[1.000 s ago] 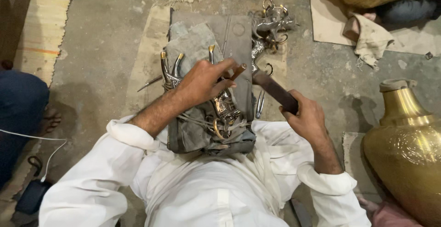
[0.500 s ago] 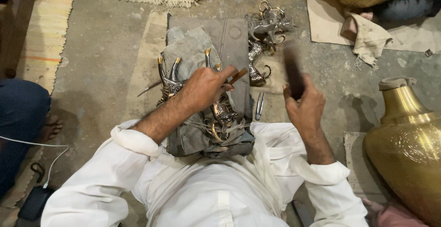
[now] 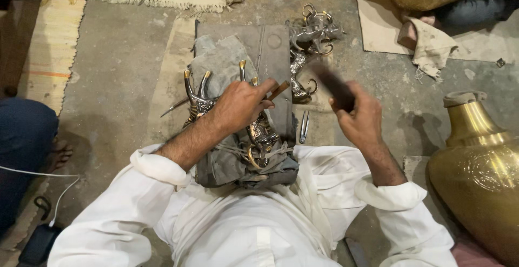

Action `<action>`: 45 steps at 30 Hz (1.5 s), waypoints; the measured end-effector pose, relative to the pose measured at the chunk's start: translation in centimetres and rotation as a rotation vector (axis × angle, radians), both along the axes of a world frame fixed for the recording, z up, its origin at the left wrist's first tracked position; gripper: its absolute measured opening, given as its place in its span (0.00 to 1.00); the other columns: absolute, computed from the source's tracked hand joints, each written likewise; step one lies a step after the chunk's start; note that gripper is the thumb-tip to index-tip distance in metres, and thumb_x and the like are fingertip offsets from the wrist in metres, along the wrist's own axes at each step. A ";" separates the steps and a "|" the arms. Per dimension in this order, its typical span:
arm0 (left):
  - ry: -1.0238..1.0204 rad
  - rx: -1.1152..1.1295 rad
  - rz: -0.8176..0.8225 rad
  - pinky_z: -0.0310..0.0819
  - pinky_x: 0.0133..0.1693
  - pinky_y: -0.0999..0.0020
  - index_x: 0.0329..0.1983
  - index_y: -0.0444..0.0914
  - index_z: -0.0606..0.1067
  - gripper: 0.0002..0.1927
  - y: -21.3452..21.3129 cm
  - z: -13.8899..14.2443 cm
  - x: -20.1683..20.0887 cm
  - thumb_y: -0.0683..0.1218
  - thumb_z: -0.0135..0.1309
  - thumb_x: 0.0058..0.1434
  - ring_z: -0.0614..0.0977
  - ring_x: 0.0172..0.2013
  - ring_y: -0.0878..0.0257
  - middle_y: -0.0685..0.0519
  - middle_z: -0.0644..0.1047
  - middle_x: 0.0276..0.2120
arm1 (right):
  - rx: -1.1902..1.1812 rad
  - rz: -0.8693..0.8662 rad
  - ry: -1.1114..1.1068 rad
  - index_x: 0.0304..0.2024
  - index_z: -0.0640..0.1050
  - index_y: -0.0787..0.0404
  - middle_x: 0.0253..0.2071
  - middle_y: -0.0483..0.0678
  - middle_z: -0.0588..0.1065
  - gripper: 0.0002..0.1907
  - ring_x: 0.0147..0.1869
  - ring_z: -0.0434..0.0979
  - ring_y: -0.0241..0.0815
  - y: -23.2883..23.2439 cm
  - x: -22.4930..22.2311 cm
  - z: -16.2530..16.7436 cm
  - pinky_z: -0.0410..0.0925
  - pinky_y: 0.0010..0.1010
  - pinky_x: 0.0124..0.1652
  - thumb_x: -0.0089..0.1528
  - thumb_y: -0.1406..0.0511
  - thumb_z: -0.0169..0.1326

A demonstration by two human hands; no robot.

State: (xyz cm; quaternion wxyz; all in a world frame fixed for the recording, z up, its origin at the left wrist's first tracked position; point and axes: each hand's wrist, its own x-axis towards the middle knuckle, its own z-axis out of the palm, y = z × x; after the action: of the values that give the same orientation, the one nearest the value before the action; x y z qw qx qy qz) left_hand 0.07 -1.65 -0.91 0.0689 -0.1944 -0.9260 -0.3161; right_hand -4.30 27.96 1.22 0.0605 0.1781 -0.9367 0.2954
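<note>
Sitting on grey concrete floor (image 3: 124, 72); left hand (image 3: 240, 105) fingers clamped on chisel (image 3: 278, 89), right hand (image 3: 359, 118) fingers clamped on dark mallet (image 3: 331, 82), above cloth-wrapped metal figurine (image 3: 259, 134); brass vase (image 3: 476, 169) right.

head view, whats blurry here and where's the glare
Head view: the dark mallet in the right hand is smeared by motion blur; the left hand and the metal figurine under it stay sharp; soft highlights sit on the brass vase; lighting is even, shadows faint.

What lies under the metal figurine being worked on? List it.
Under the metal figurine lies a folded grey cloth on a dark block. The left hand covers its middle; beneath the cloth stays hidden.
</note>
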 end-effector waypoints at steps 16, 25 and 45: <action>0.033 0.037 -0.006 0.75 0.29 0.47 0.48 0.40 0.71 0.18 -0.1 0.0 -0.2 0.49 0.64 0.61 0.83 0.28 0.41 0.43 0.79 0.21 | -0.094 0.006 0.046 0.47 0.77 0.59 0.38 0.53 0.79 0.13 0.41 0.80 0.52 0.9 -0.6 -1.3 0.72 0.39 0.42 0.60 0.68 0.63; 0.027 0.086 -0.063 0.78 0.31 0.51 0.48 0.39 0.71 0.17 -0.9 -0.1 0.1 0.48 0.64 0.62 0.85 0.29 0.44 0.44 0.82 0.25 | 0.265 0.066 0.245 0.46 0.79 0.57 0.38 0.57 0.79 0.16 0.44 0.80 0.61 0.6 0.3 -0.1 0.71 0.48 0.42 0.55 0.71 0.60; 0.016 0.124 -0.246 0.77 0.33 0.51 0.50 0.40 0.72 0.18 -2.0 1.4 -1.1 0.47 0.64 0.60 0.84 0.31 0.45 0.46 0.82 0.27 | 0.023 -0.010 -0.214 0.43 0.78 0.60 0.26 0.50 0.76 0.15 0.28 0.76 0.42 -0.1 3.0 -2.9 0.67 0.36 0.33 0.56 0.63 0.66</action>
State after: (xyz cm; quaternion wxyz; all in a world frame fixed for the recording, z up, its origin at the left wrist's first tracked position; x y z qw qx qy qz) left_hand -1.03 -3.61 0.45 0.0487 -0.3043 -0.8733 -0.3773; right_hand -1.32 27.86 -1.71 -0.0402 0.1417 -0.9420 0.3016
